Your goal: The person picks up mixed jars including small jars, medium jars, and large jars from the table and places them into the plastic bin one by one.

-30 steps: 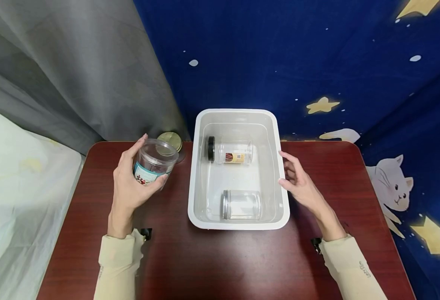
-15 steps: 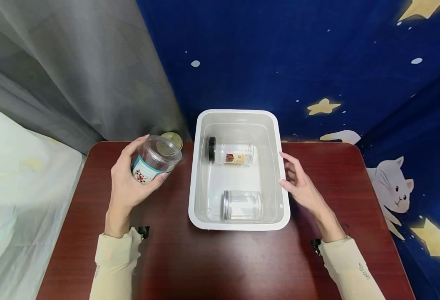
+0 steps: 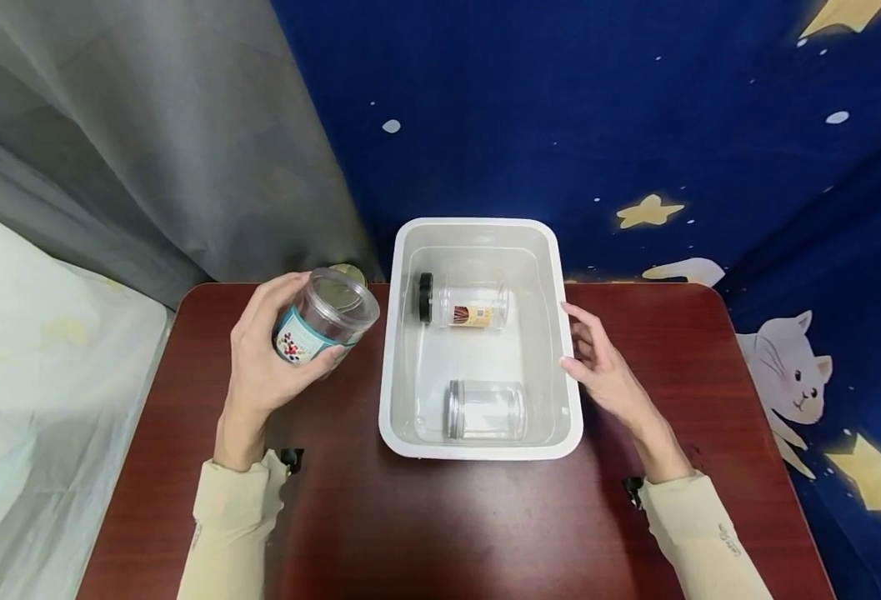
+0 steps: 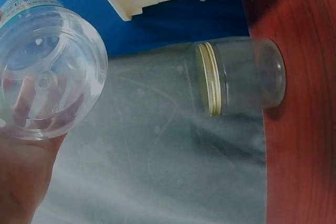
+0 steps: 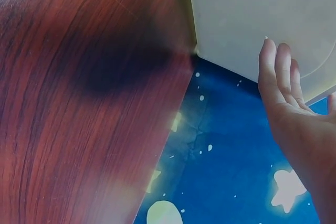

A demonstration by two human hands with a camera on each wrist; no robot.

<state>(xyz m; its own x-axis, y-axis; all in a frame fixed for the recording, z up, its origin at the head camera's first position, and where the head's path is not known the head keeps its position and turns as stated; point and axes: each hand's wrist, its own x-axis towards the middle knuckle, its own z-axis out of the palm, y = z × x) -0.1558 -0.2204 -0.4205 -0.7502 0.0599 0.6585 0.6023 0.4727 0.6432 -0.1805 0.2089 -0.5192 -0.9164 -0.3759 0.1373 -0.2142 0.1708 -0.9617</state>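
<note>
My left hand (image 3: 260, 358) grips a clear plastic jar (image 3: 316, 329) with a teal-and-white label, thumb on the near side and fingers round the far side. The jar tilts to the right, left of the white basin (image 3: 478, 452); its round base (image 4: 44, 82) faces the camera in the left wrist view. Against the basin's right side rests my right hand (image 3: 608, 375), thumb and forefinger at the rim. The right wrist view shows its fingers (image 5: 283, 72) fairly straight along the outer wall. Inside the basin lie a black-lidded jar (image 3: 478, 292) and a jar with a clear lid (image 3: 493, 408), both on their sides.
Behind the held jar, another jar (image 4: 244, 74) with a gold lid (image 4: 210, 80) stands upright near the back edge of the red-brown table (image 3: 448, 533). A grey curtain (image 3: 162, 150) and a starry blue curtain (image 3: 530, 125) hang behind the table.
My left hand has moved the labelled jar slightly right toward the basin and tilted it more, so it now covers most of the gold lid. The right hand and basin stay put.
</note>
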